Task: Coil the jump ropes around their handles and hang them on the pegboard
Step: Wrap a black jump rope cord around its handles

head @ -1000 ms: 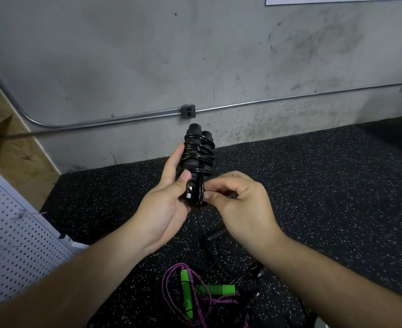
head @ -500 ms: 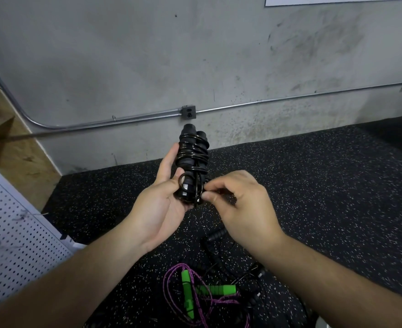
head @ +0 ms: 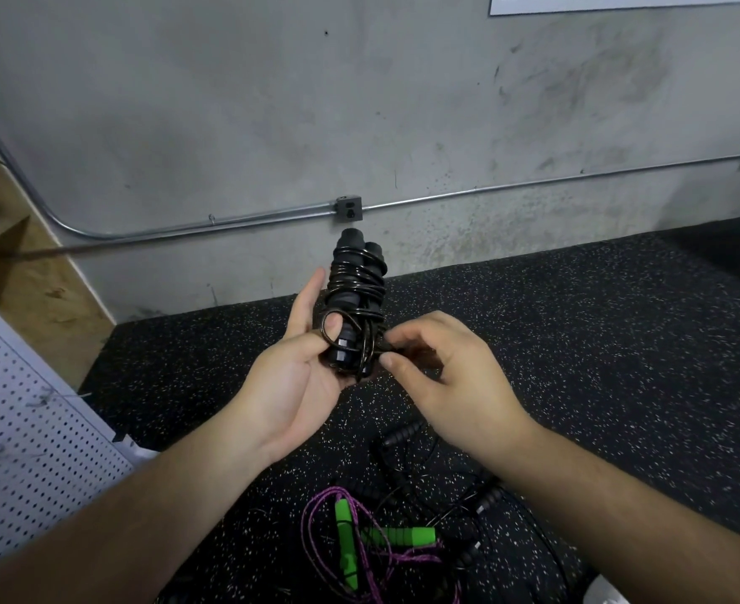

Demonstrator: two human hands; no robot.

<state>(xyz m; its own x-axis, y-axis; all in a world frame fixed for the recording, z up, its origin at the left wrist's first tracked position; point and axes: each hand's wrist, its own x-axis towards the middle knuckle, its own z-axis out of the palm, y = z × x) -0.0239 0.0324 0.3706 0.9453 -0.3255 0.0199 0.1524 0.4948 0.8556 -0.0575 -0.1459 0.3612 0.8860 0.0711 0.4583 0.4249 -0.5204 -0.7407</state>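
I see the left hand (head: 298,377) wrapped round the black jump rope (head: 355,289), thumb poked through one loop, holding it upright; the right hand (head: 438,377) pinches the cord at that rope's low end; below it on the floor lies the green and purple rope (head: 359,534); well to its left stands the pegboard (head: 24,429).

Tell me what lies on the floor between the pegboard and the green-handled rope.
Head view: only bare speckled floor shows there, but the left forearm hides most of that stretch.
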